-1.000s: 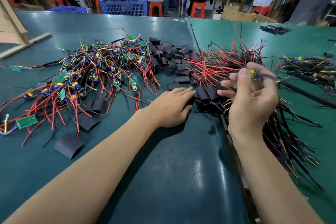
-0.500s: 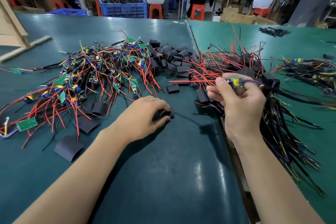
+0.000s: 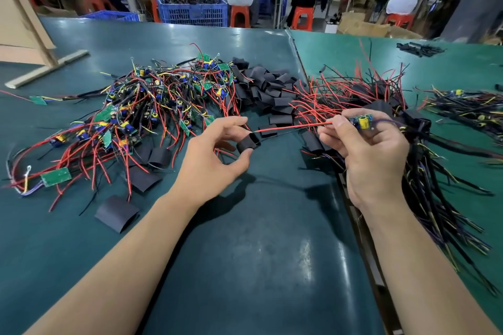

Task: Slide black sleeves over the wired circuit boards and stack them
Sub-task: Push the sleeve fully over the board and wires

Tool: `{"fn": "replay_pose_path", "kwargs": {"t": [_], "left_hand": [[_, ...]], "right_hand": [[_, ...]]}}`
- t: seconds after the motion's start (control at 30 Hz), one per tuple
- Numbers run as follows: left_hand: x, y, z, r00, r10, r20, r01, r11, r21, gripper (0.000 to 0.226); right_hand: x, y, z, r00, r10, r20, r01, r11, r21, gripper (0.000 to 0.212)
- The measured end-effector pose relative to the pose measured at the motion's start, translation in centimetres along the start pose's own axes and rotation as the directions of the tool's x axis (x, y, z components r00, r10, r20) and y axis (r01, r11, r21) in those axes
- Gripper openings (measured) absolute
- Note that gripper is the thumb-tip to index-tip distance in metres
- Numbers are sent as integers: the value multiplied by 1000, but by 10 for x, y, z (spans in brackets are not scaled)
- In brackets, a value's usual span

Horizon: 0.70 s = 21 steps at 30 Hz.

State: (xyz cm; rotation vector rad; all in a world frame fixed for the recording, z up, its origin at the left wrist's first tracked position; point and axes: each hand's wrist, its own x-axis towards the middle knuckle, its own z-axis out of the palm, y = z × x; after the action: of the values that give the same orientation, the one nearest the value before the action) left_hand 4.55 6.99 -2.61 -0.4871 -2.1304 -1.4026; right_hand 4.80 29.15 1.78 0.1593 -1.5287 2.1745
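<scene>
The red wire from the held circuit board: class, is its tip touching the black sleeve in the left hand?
Cannot tell. In the head view the red wire ends at the black sleeve mouth; no clear gap or contact shows.

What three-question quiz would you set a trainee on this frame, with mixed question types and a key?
1. True or false: the left hand pinches a black sleeve.
2. Which item does the right hand hold? A) a pair of scissors B) a circuit board with a yellow part C) a blue crate
3. Fill in: the held board's red wire points toward the ____ hand.

Key: 1 true. 2 B. 3 left; the wire's tip lies at the sleeve's mouth, and whether it is inside yet cannot be told.
</scene>
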Motion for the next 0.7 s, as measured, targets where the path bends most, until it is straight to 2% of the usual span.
{"fn": "replay_pose_path", "kwargs": {"t": [0.27,0.5,0.63,0.7], "left_hand": [[1,0,2,999,28,-35,-28,999,-23,47],[1,3,-1,997,25,-73,-27,999,-21,49],[1,9,-4,993,121,14,-121,988,94,50],[-1,13,-2,984,162,74,-171,975,145,51]], "right_hand": [[0,2,0,1000,-31,5,31,1000,2,13],[-2,6,-1,988,-95,119,105,991,-83,12],[-4,8,0,985,-84,150,104,986,-129,13],[-7,8,2,984,-50,170,76,986,-151,25]]}}
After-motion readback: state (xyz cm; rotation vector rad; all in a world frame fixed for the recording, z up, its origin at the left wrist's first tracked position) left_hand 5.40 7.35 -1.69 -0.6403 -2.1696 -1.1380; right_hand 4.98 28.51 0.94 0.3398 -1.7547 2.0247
